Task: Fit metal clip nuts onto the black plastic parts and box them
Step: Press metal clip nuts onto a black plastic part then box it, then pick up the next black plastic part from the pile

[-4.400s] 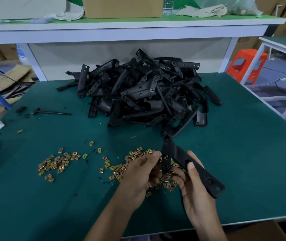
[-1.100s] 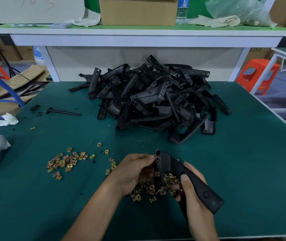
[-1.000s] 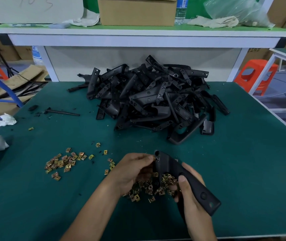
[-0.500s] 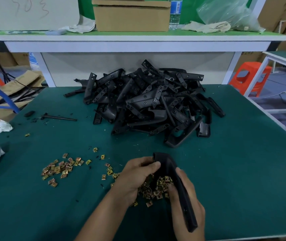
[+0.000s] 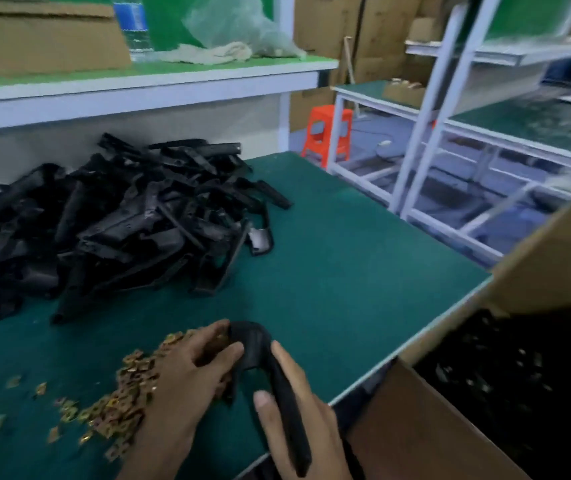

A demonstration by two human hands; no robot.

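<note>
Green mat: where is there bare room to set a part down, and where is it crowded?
The widest bare patch lies between the pile of black parts, the mat's right edge and the right hand. A narrower strip runs between pile and clip nuts. Crowded: pile, nuts, and the black part gripped by the left hand and the right.

A pile of plastic parts (image 5: 114, 223) lies on the table (image 5: 329, 271) at middle left, behind the clip nuts (image 5: 121, 393) scattered at lower left. At lower centre, just right of the nuts, the left hand (image 5: 180, 386) and right hand (image 5: 305, 420) hold one plastic part (image 5: 277, 375). A box (image 5: 433, 427) stands beyond the table's edge at lower right. A shelf (image 5: 138, 84) crosses the upper left, behind the pile.
</note>
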